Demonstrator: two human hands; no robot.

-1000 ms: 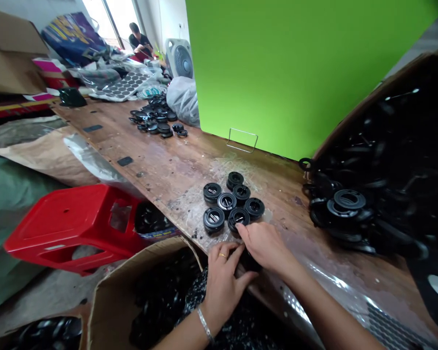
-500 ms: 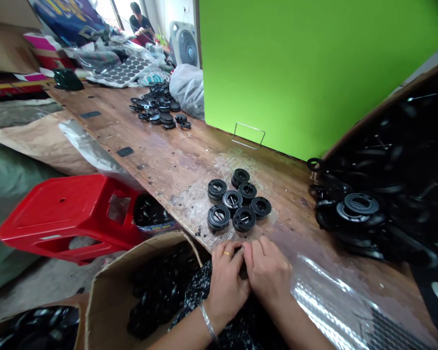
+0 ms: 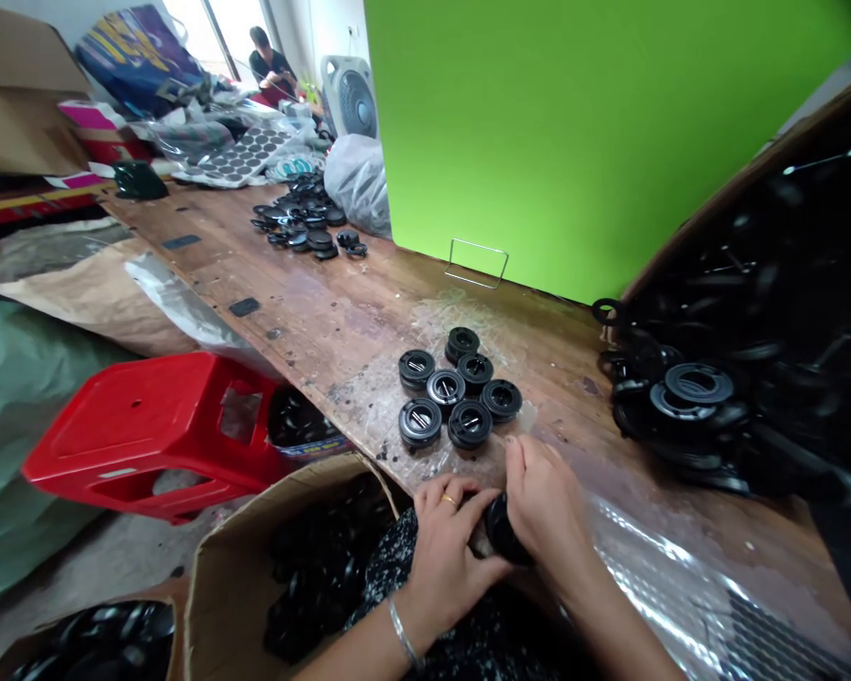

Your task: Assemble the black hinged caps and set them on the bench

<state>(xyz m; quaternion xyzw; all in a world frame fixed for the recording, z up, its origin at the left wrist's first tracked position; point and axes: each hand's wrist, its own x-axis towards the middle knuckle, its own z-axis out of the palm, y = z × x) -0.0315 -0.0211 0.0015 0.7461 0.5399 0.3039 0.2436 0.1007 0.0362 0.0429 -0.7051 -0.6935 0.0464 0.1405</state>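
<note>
At the table's near edge, a round black plastic part [image 3: 503, 530] is tilted on its side between my two hands. My left hand [image 3: 443, 553], with a ring and a bracelet, curls its thumb and fingers against the part's left side. My right hand [image 3: 549, 501] closes over its right side, partly hiding it. Just beyond my hands stands a cluster of several round black plastic cases [image 3: 445, 388] with slotted, ring-shaped tops.
A green panel [image 3: 574, 142] stands behind the table [image 3: 340, 303]. To the right is a large container of black parts [image 3: 766, 265], with loose rings [image 3: 699, 383] in front. At lower left are a red stool [image 3: 134, 407] and a cardboard box [image 3: 213, 567]. A person [image 3: 270, 71] sits far back.
My hands have moved apart a little, the right one shifting right and slightly up. The black part between them has come into sight. The whole view has shifted slightly.
</note>
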